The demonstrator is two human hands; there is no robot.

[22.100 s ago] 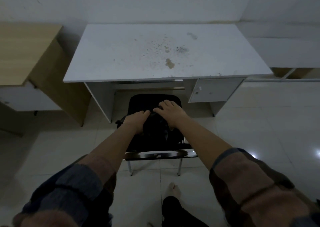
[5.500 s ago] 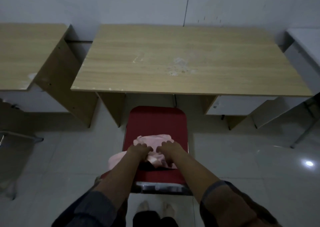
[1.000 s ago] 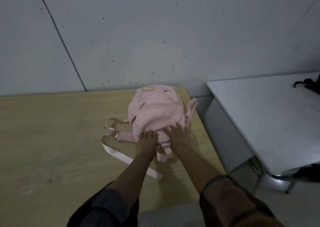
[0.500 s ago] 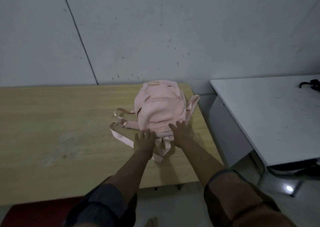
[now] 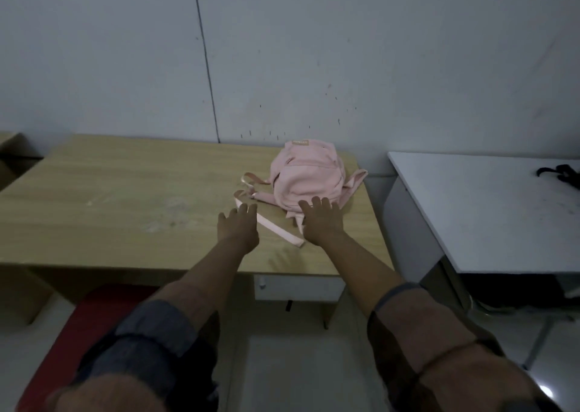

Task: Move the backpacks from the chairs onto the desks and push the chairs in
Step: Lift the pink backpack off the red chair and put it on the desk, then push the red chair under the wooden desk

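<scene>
A pink backpack [image 5: 306,174] lies flat on the far right part of the wooden desk [image 5: 125,204], its straps trailing toward me. My left hand [image 5: 238,228] hovers open just near of the straps, holding nothing. My right hand [image 5: 320,221] is open too, fingers spread at the backpack's near edge, partly over a strap. A red chair [image 5: 94,320] stands pulled out at the lower left, mostly hidden by my left sleeve. A black backpack [image 5: 561,174] shows at the right edge on the white desk [image 5: 489,210].
A grey wall runs behind both desks. The wooden desk has a white drawer [image 5: 298,287] under its right end. A narrow gap separates the two desks. Another wooden desk's corner [image 5: 9,148] shows at the far left. Pale floor tiles lie below.
Both hands have let go of the pink backpack and drawn back toward me, the left moving off to the left. The view has swung left, and more of the red chair shows.
</scene>
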